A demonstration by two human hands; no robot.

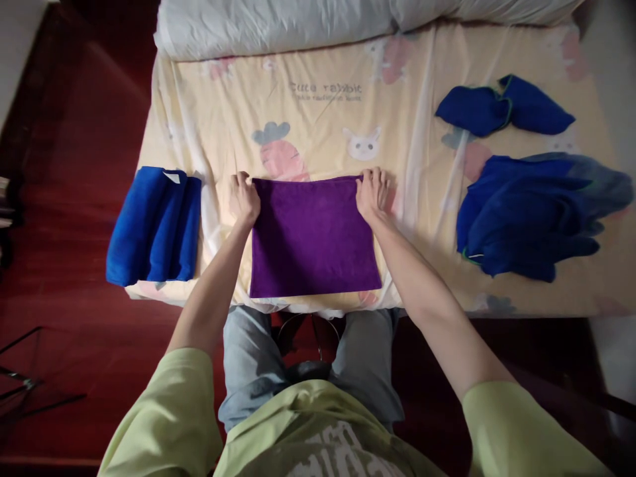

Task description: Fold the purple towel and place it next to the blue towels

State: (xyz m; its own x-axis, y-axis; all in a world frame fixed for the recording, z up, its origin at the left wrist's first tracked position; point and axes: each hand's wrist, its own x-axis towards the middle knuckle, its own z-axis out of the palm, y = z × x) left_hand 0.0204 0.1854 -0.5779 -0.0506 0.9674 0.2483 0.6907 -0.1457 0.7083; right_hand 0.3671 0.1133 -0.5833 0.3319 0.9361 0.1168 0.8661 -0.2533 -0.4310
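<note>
A purple towel point(313, 238) lies flat in front of me as a neat rectangle, its long sides running left to right. At its far left corner is my left hand point(245, 199), fingers curled and closed on the edge. My right hand point(372, 194) pinches the far right corner in the same way, thumb hidden from view. Left of the towel, several blue rolled or folded towels point(154, 228) sit side by side, with a small white tag on one.
A bed sheet point(328, 139) printed with rabbits and carrots covers the surface. At the right lie a crumpled blue cloth pile point(521, 212) and a twisted blue cloth point(539, 109) with green edging. A rolled grey quilt point(278, 26) spans the back. Thin dark metal legs point(30, 384) stand at lower left.
</note>
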